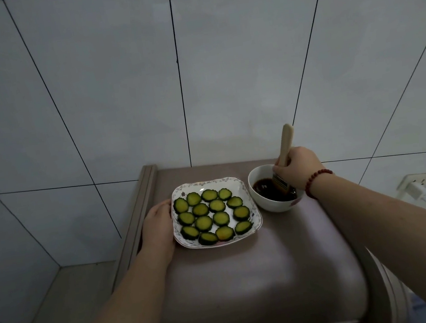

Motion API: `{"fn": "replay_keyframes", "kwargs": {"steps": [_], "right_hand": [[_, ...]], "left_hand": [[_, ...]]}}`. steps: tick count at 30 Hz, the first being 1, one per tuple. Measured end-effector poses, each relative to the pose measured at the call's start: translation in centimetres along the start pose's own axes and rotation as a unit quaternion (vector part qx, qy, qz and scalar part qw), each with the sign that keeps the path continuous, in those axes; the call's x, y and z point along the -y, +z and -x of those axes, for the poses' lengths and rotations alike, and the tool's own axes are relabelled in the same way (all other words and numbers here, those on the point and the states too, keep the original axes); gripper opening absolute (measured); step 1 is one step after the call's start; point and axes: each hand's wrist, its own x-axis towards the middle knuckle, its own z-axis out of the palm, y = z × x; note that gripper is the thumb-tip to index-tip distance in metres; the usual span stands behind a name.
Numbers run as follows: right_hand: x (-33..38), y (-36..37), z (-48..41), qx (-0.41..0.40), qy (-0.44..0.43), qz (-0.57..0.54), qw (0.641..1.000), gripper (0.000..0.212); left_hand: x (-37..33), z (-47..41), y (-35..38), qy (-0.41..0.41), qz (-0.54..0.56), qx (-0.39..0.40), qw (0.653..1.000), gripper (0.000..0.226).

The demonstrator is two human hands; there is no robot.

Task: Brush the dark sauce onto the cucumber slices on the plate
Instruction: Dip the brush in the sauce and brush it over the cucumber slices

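A white square plate (254,220) with a patterned rim holds several green cucumber slices (216,206) laid in rows. To its right stands a white bowl (257,179) with dark sauce (263,187) inside. My right hand (299,167) is shut on the wooden handle of a flat brush (286,143), and the bristles dip into the sauce. My left hand (159,226) rests against the plate's left edge, fingers curled around the rim.
Plate and bowl sit on a small brown table (250,279) pushed against a white tiled wall (181,83). A wall socket with a white plug and cable (415,189) is at the right. Tiled floor lies to the left below.
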Motion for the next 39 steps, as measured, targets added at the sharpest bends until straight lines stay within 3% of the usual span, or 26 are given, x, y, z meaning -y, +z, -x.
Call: {"fn": "replay_keyframes", "kwargs": {"steps": [14, 19, 23, 27, 31, 39], "right_hand": [[0.7, 0.2, 0.7, 0.018, -0.010, -0.024, 1.000, 0.019], [1.0, 0.0, 0.8, -0.025, -0.019, -0.069, 0.997, 0.021], [0.8, 0.1, 0.9, 0.022, -0.015, -0.030, 0.999, 0.010], [0.8, -0.4, 0.7, -0.019, -0.012, -0.089, 0.996, 0.010], [1.1, -0.9, 0.8, 0.013, -0.018, -0.040, 0.999, 0.008], [5.8, -3.7, 1.4, -0.045, -0.073, -0.094, 0.992, 0.009]], "left_hand": [[-0.1, 0.3, 0.1, -0.006, 0.023, 0.001, 1.000, 0.043], [-0.1, 0.4, 0.0, -0.015, 0.025, 0.001, 1.000, 0.042], [-0.2, 0.8, 0.1, -0.011, 0.034, 0.000, 0.999, 0.038], [-0.5, 1.2, 0.1, -0.014, 0.042, 0.000, 0.999, 0.035], [-0.7, 1.6, 0.2, -0.014, 0.046, 0.008, 0.999, 0.031], [-0.9, 1.7, 0.2, -0.013, 0.039, -0.002, 0.999, 0.022]]}}
